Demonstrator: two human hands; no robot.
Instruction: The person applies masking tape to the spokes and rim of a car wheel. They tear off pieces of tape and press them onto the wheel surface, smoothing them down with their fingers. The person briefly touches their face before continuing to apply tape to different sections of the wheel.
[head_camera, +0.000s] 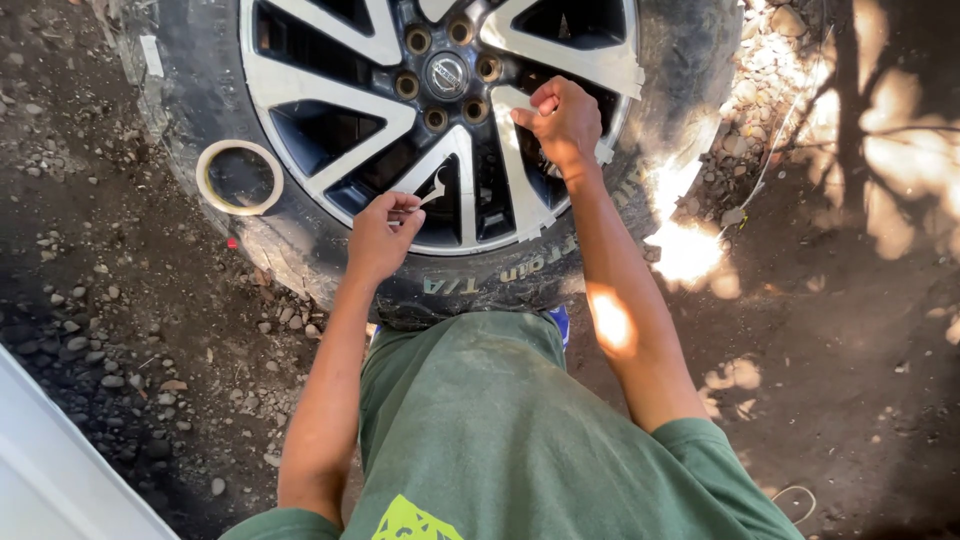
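On the dirt ground, two hands tape a wheel.

Roll of masking tape (239, 177) lies on the tyre (200, 90) at nine o'clock. Left hand (380, 235) pinches a tape strip (432, 190), fingers closed, at six o'clock of the rim (330, 150). Right hand (562, 122), curled shut near three o'clock, presses a spoke; its fingertips are hidden. Wheel top is cut off.

Person seen from above: a faded olive-green short-sleeved T-shirt (480, 420) of soft, slightly dusty fabric, creased across the front. A bright yellow-green geometric print (412, 522) sits low on the chest. Both sleeves end above the elbow, leaving the forearms bare. Left hand (382, 232) and right hand (562, 118) are ungloved, without rings, watch or bracelets.
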